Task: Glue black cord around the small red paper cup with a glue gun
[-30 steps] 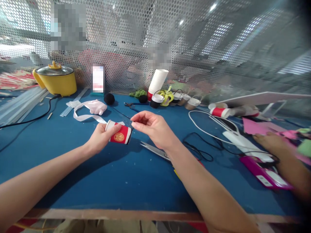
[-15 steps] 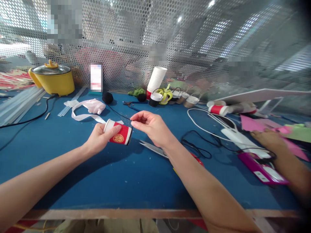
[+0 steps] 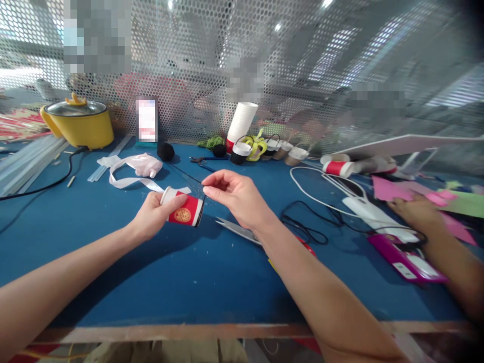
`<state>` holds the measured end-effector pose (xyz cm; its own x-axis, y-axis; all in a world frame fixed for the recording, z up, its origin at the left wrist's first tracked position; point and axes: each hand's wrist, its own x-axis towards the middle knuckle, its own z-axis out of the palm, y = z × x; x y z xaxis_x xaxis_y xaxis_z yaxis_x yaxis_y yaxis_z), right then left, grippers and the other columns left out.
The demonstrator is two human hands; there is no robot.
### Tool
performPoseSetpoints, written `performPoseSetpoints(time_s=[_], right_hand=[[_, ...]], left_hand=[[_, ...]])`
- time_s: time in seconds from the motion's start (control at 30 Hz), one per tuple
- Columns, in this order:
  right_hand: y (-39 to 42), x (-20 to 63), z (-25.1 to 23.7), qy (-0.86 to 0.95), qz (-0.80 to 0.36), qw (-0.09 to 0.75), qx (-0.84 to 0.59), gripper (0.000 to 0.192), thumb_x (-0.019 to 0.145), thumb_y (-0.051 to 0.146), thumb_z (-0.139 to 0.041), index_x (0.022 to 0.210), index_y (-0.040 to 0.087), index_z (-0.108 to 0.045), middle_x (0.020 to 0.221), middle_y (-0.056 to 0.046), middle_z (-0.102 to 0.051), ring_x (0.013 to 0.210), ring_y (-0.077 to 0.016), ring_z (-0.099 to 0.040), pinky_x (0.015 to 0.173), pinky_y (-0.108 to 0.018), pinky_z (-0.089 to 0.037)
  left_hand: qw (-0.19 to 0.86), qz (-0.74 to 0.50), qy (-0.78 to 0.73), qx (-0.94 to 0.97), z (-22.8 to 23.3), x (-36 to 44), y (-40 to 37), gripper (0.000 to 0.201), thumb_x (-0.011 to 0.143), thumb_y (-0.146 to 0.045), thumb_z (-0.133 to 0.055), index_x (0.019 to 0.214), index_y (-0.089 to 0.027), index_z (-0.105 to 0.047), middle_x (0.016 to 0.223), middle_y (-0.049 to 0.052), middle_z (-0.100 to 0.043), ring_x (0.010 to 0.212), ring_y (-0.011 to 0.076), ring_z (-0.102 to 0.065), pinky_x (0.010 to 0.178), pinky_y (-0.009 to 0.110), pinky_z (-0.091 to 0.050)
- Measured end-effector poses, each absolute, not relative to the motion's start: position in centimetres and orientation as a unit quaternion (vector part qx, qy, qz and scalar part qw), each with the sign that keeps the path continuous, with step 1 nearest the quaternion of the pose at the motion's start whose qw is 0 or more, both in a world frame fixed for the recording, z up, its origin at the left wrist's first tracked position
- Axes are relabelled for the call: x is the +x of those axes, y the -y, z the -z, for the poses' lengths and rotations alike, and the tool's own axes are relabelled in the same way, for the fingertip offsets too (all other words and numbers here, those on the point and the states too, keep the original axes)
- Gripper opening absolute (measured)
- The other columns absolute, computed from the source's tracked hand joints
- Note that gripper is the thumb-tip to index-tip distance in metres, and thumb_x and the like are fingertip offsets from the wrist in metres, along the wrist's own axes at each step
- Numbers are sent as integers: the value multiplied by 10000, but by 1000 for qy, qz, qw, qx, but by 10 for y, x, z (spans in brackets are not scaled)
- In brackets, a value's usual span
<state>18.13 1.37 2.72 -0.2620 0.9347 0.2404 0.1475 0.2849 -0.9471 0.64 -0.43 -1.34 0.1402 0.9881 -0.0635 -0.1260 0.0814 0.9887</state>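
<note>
Head view, from largest to smallest: a blue table (image 3: 159, 282) fills the lower frame, backed by a perforated metal screen (image 3: 302, 75) across the top. At upper left stands a yellow pot (image 3: 80, 126); at the right edge a co-worker's hand (image 3: 412, 212) rests on pink paper.

Centre frame, the left hand (image 3: 153, 217) holds a red paper cup (image 3: 183, 213) above the table, fingers wrapped round its wall, thumb on top. The cup lies on its side, long axis running left to right, one end toward the right hand. The right hand (image 3: 236, 194) hovers just right of that end, nearer to it than anything else, palm turned left, wrist raised; its grip is narrow, thumb and forefinger pinched on a thin dark thread (image 3: 189, 177) that trails to the upper left. Scissors (image 3: 238, 229) lie under the right wrist.
</note>
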Motion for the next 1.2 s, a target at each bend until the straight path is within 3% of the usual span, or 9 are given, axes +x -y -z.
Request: performPoseSetpoints(time_s=[0.63, 0.93, 1.2], right_hand=[[-17, 185, -25, 671, -414, 446, -424, 109, 661, 224, -664, 747, 185, -609, 709, 20, -597, 657, -98, -543, 664, -263, -460], [-18, 184, -23, 659, -443, 434, -426, 106, 648, 205, -656, 735, 181, -601, 719, 19, -600, 676, -100, -548, 685, -264, -456], [-17, 182, -23, 646, -467, 424, -430, 105, 644, 188, -659, 732, 179, -602, 722, 24, -597, 679, -94, -543, 686, -253, -446]], left_hand=[[631, -472, -455, 414, 6, 10, 4, 258, 587, -369, -733, 615, -130, -640, 565, 8, -660, 501, 113, -566, 512, 215, -439], [585, -488, -439, 476, 10, 6, 6, 265, 622, -381, -701, 573, -126, -649, 532, -4, -633, 473, 86, -513, 473, 184, -393], [501, -506, -429, 556, 14, 3, 8, 331, 665, -386, -650, 475, -123, -587, 448, -24, -507, 431, 58, -390, 421, 179, -309]])
